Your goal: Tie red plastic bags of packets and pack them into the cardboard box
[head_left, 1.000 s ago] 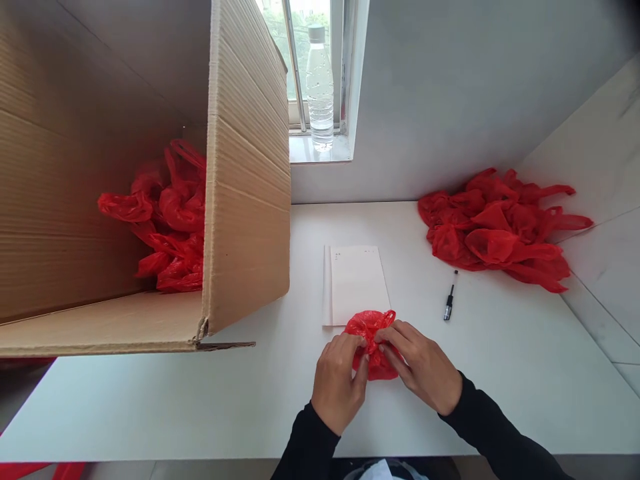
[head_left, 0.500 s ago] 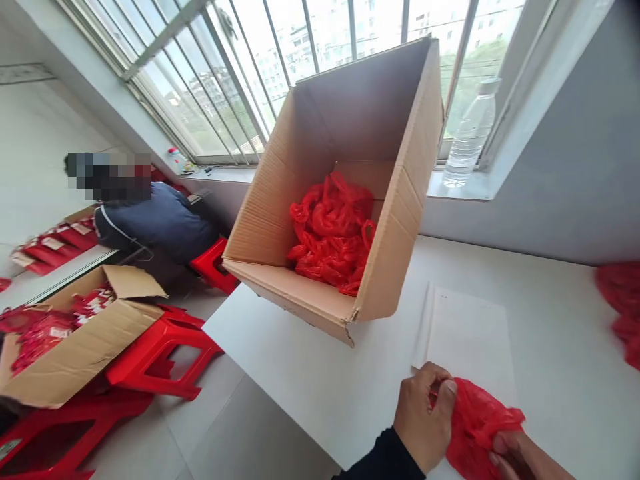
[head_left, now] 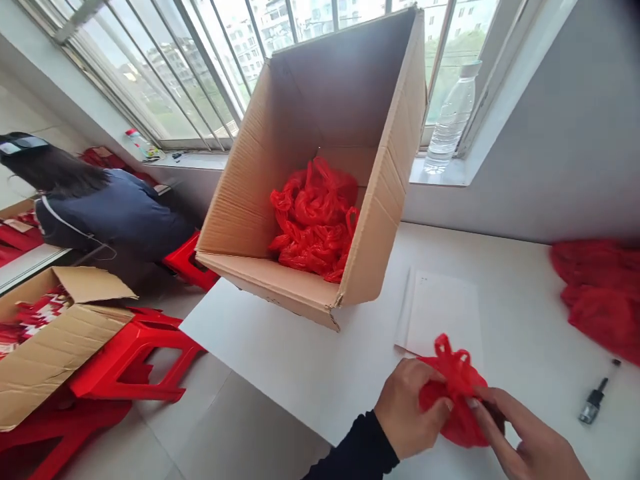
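Observation:
A red plastic bag (head_left: 457, 380), gathered with loops sticking up at its top, is held over the white table (head_left: 295, 360). My left hand (head_left: 413, 407) grips its left side between thumb and fingers. On its right side my right hand (head_left: 520, 427) pinches the bag with thumb and fingertips. Just beyond the bag lies a white flat pad (head_left: 443, 310), partly covered by it. Behind and to the left stands an open cardboard box (head_left: 250, 200), tilted in view, with crumpled red plastic bags (head_left: 315, 220) inside.
Red bags (head_left: 605, 293) lie at the right, near a small dark-capped item (head_left: 595, 403). A water bottle (head_left: 453, 120) stands on the windowsill. At the left are a seated person (head_left: 115, 213), red stools (head_left: 135, 353) and a second cardboard box (head_left: 65, 353).
The view has shifted right. The held bag is now more gathered, its loops upright, and my hands are closer together around it. The small dark-capped item has come into view.

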A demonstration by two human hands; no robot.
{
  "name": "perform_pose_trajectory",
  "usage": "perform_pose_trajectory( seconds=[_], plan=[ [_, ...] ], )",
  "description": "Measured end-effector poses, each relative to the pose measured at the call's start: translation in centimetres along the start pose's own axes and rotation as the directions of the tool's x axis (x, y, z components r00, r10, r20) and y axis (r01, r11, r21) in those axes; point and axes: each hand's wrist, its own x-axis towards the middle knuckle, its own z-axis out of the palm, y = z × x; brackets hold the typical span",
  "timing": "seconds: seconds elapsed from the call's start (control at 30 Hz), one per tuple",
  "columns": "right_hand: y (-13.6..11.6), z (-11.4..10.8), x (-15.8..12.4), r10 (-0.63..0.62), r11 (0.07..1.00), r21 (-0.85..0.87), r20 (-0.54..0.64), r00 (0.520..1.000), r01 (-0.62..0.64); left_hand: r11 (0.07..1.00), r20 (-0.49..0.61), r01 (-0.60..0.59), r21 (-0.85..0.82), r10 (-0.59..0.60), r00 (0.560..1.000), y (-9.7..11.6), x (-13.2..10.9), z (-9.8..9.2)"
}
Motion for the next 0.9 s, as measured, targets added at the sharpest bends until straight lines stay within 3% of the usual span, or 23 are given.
perform_pose_trajectory(
  seconds=[0.2, 0.4, 0.6, 0.7, 0.83, 0.9],
  plan=[
    [-2.0, -0.4, 0.9, 0.169, 0.983, 0.081, -0.043, 0.985, -0.165, 0.998, -0.031, 0.006, 0.069, -0.004, 1.0, -0.6, 0.9, -0.6],
    [-2.9, -1.0, 2.0, 0.182, 0.963, 0.2, 0.02, 0.983, -0.182, 0.983, 0.056, -0.146, 0.11, 0.141, 0.988, 0.4, 2.2, 0.1],
    [-2.7, -0.7, 1.8, 0.211, 0.948, 0.23, 0.061, 0.976, -0.219, 0.983, 0.052, -0.143, 0.119, 0.137, 0.989, 0.3, 2.7, 0.8],
    [-2.1, -0.9, 1.7, 0.256, 0.932, 0.246, 0.081, 0.963, -0.268, 0.985, -0.004, -0.121, 0.124, 0.123, 0.992, -0.4, 2.7, 0.5],
    [-1.3, -1.9, 1.7, 0.35, 0.914, 0.241, -0.058, 0.935, -0.327, 0.991, -0.171, -0.049, 0.126, 0.071, 0.983, -1.0, 2.6, -0.5],
    [-1.2, -2.3, 1.8, 0.374, 0.909, 0.217, -0.053, 0.926, -0.355, 0.99, -0.184, -0.056, 0.127, 0.079, 0.98, -0.8, 2.5, -0.7]
  ],
)
